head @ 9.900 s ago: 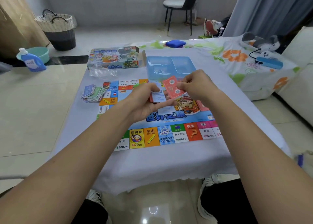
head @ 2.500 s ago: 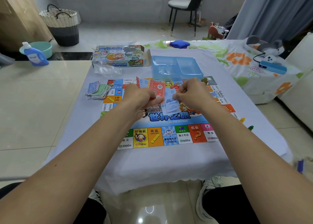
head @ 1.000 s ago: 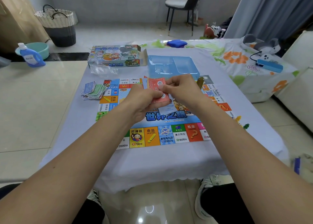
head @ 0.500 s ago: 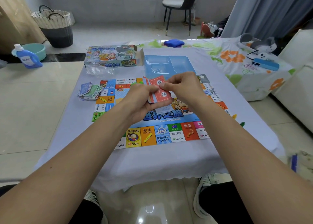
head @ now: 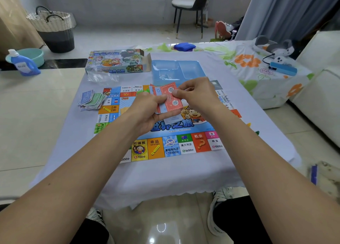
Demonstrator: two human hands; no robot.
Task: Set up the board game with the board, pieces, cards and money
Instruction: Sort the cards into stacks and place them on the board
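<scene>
At frame centre, above the board [head: 171, 148], we sort the cards [head: 170, 101]: left hand [head: 147, 111] grips the stack, right hand [head: 197, 94] pinches the top one, next needing a clean peel-off.

Red cards [head: 170, 98], multicoloured board [head: 165, 144], pale blue tray [head: 176, 70], white flower-printed cloth [head: 257, 65].

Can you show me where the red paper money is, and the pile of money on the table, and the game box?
Red paper banknote [head: 170, 98], head view: on its printed middle.
Loose pile of blue and green paper money [head: 92, 100], head view: on the top notes.
Colourful cardboard game box [head: 115, 61], head view: on its picture lid.
</scene>
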